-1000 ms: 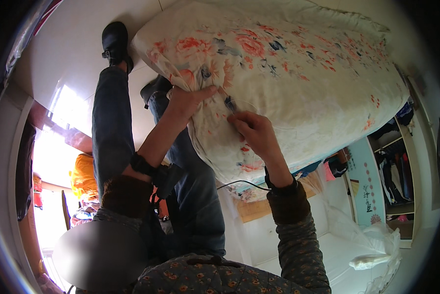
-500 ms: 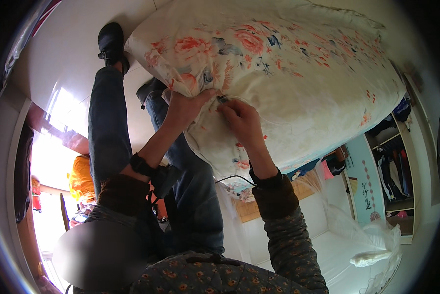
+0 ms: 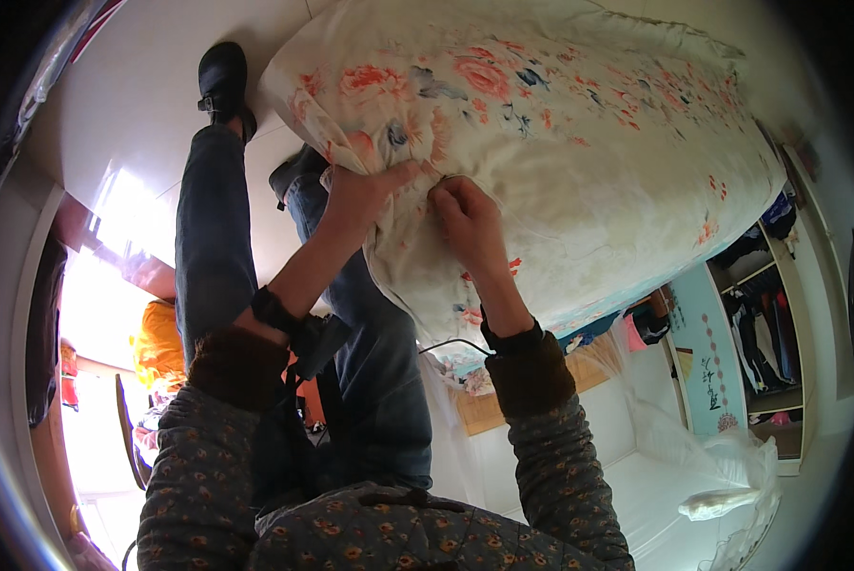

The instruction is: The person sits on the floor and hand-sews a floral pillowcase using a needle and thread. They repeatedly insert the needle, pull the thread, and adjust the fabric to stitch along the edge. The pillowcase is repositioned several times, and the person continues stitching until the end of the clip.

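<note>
A cream quilt [image 3: 579,209] printed with red and blue-grey flowers spreads in front of me, its near corner bunched and creased. My left hand [image 3: 365,195] grips a fold of it at that corner, thumb stretched along the cloth toward the right. Close beside it, my right hand [image 3: 470,219] is closed in a pinch against the quilt's surface. Whatever sits between those fingertips is too small or too hidden to name. Dark bands circle both wrists, and a thin black cable [image 3: 453,343] runs by the right cuff.
My jeans-clad legs [image 3: 215,219] and a black shoe [image 3: 222,81] are at the left, over a pale tiled floor [image 3: 132,105]. An orange bag [image 3: 158,343] lies by the bright window area. At the right stand an open wardrobe [image 3: 765,333] and sheer white netting [image 3: 674,466].
The small dark item seen at my right fingertips is now out of sight. My right hand has shifted slightly and curled in tighter; the left still grips the fold.
</note>
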### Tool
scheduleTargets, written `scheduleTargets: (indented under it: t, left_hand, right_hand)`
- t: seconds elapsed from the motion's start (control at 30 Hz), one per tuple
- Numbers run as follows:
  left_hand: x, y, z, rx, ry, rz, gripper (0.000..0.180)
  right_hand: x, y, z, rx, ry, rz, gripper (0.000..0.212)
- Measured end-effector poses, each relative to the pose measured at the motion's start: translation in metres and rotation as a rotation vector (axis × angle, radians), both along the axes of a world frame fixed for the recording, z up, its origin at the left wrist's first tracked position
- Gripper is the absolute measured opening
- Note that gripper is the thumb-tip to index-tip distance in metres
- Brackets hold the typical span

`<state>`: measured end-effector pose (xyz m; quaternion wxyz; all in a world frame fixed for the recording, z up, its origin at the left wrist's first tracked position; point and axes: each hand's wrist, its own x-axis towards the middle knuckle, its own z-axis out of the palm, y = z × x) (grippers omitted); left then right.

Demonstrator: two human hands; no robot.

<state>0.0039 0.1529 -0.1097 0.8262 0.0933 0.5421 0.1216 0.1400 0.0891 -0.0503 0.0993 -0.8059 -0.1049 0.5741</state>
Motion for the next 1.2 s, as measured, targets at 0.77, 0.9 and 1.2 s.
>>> scheduleTargets:
  t: [0.77,0.9,1.2]
  left_hand:
    - [0.005,-0.010,-0.024,-0.838,-0.206,0.231,0.029]
    - [0.005,-0.008,-0.022,-0.771,-0.239,0.261,0.030]
    - [0.001,0.011,-0.014,-0.752,-0.230,0.248,0.039]
  right_hand:
    - [0.008,0.013,0.000,0.086,0.028,0.133,0.011]
    - [0.012,0.017,-0.009,0.093,0.079,0.014,0.017]
    - [0.041,0.094,0.076,0.034,-0.121,0.459,0.020]
